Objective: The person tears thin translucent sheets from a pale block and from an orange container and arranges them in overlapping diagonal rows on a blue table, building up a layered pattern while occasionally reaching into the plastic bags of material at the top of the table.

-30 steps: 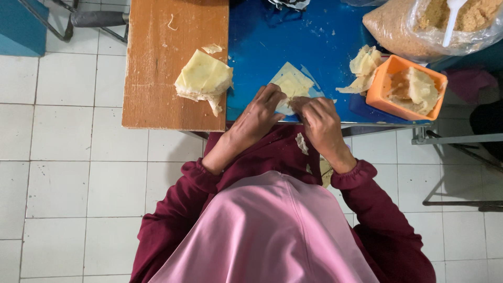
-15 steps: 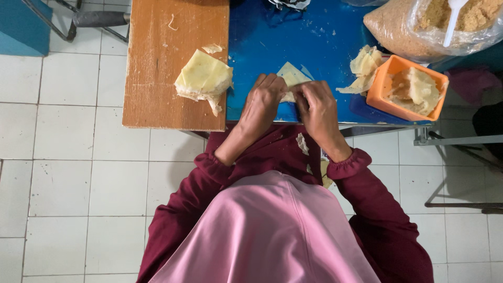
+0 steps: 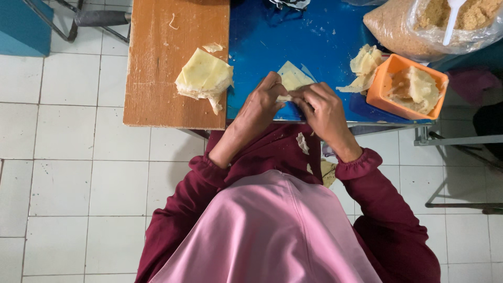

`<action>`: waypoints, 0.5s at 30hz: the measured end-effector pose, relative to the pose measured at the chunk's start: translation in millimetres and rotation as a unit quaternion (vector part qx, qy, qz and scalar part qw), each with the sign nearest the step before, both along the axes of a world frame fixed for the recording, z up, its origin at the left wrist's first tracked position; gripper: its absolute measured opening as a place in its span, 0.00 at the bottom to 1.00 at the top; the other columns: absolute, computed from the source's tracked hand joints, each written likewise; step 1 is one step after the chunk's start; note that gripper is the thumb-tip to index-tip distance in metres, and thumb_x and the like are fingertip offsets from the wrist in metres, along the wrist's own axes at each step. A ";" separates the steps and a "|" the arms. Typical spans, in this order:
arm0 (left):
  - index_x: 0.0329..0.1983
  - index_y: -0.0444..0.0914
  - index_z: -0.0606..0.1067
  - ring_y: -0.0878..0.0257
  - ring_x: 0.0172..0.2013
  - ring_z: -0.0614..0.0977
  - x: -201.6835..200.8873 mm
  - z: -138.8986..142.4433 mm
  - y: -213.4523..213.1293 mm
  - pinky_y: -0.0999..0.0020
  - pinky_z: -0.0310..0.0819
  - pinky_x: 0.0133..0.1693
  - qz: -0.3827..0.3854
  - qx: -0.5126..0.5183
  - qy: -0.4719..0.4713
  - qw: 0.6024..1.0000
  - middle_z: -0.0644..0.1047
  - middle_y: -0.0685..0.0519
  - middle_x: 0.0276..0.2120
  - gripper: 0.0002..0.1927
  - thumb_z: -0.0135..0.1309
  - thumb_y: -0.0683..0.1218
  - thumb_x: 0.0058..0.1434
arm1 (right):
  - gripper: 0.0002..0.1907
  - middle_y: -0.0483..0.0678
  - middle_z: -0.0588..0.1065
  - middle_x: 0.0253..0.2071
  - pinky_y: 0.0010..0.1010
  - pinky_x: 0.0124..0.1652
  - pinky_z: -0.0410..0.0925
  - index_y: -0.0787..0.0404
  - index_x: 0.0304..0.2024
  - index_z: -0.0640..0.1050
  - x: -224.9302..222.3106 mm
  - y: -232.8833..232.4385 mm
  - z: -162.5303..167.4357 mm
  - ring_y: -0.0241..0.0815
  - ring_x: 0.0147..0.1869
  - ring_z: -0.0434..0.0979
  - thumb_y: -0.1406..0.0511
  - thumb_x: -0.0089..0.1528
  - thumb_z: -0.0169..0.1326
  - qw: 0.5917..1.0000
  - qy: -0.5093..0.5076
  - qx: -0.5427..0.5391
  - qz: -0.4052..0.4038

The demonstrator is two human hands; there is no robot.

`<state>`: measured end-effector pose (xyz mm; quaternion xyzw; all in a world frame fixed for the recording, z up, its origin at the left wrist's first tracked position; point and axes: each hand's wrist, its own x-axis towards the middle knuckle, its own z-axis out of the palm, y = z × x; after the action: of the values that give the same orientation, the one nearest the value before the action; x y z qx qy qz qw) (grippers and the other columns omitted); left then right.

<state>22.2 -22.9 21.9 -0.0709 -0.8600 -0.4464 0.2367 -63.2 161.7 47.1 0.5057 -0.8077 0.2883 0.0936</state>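
A thin pale yellow pastry sheet (image 3: 291, 77) lies on the blue table top (image 3: 319, 42) right in front of me. My left hand (image 3: 259, 107) and my right hand (image 3: 320, 107) meet over its near edge and pinch it, fingers curled, rolling or folding the edge. The near half of the sheet is hidden under my fingers. A stack of the same pale sheets (image 3: 203, 78) rests on the wooden board (image 3: 167, 63) to the left of my left hand.
An orange tub (image 3: 384, 89) with torn pastry pieces stands at the right, more pieces (image 3: 364, 65) beside it. A clear bag of crumbs (image 3: 419, 26) with a white spoon lies at the back right. White tiled floor and metal frame legs surround the table.
Both hands have slid forward over the sheet and closed together on its near edge; less of the sheet shows now than a second ago.
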 end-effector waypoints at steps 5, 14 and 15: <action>0.41 0.31 0.75 0.45 0.46 0.78 -4.9 -3.7 0.3 0.54 0.74 0.44 0.011 -0.002 0.001 1.000 0.70 0.45 0.44 0.10 0.59 0.33 0.57 | 0.08 0.48 0.77 0.42 0.37 0.45 0.71 0.63 0.45 0.82 -1.6 -5.8 -6.1 0.46 0.46 0.75 0.70 0.64 0.64 0.999 0.051 0.004 0.002; 0.37 0.32 0.74 0.46 0.44 0.78 -10.3 -12.2 0.6 0.54 0.74 0.42 0.023 0.013 0.012 1.000 0.71 0.46 0.42 0.04 0.58 0.34 0.60 | 0.10 0.47 0.79 0.46 0.37 0.47 0.71 0.63 0.48 0.81 -0.1 1.2 -4.2 0.47 0.49 0.77 0.69 0.64 0.64 0.999 0.034 -0.017 0.007; 0.36 0.32 0.74 0.46 0.43 0.78 -11.3 -12.9 1.1 0.54 0.74 0.42 0.027 0.016 0.012 0.999 0.71 0.46 0.41 0.04 0.58 0.34 0.60 | 0.09 0.46 0.79 0.46 0.37 0.47 0.71 0.63 0.48 0.81 0.1 1.0 -4.5 0.46 0.49 0.77 0.69 0.65 0.63 0.999 0.030 -0.017 0.002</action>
<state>10.9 -21.8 9.1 -0.0492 -0.8513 -0.4531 0.2599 -63.1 162.7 42.6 0.5138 -0.7986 0.2870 0.1261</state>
